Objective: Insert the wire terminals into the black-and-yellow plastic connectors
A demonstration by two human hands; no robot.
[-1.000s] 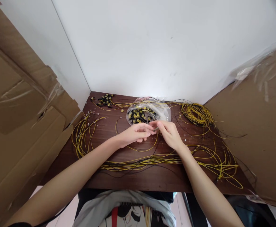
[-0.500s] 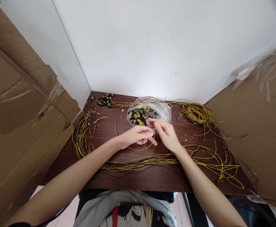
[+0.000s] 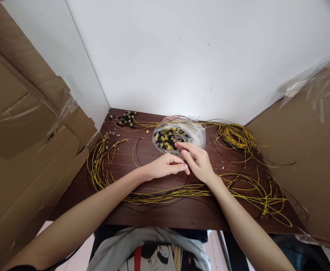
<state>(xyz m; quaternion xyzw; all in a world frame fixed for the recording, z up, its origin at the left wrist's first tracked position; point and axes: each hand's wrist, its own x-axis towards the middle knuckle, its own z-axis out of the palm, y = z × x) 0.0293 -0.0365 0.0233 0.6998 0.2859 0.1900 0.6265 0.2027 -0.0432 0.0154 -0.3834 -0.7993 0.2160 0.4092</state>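
- Far left, you've got a bunch of yellow wires (image 3: pixel 93 169) curving down the worktop (image 3: pixel 165 216), pale bits at their upper ends.
- Behind it, a pile of black-and-yellow caps (image 3: pixel 127 119) sits at the back corner.
- Next along, here's your loose wire (image 3: pixel 133 152): its yellow and black strands arch up from behind your left wrist, well apart from the bunch.
- Your left hand (image 3: pixel 165 166) is working low, thumb and fingers drawn together, apparently pinching that wire, with a bit of yellow showing at the tips.
- Just beyond, a plastic bag (image 3: pixel 201 137) lies spread with more caps (image 3: pixel 167 138) in it.
- Your right hand (image 3: pixel 199 162) faces the left, fingers loosely bent; I can't tell whether they grip anything.
- You look to be mid-way through handling one wire; the next move calls for a steady left pinch and the right fingertips brought in neatly.
- Further right, a wire coil (image 3: pixel 235 137) rests at the back.
- Against half a second ago: the wire's strands have spread at left, its curve below your hands is gone from sight, and your left fingers have tightened.
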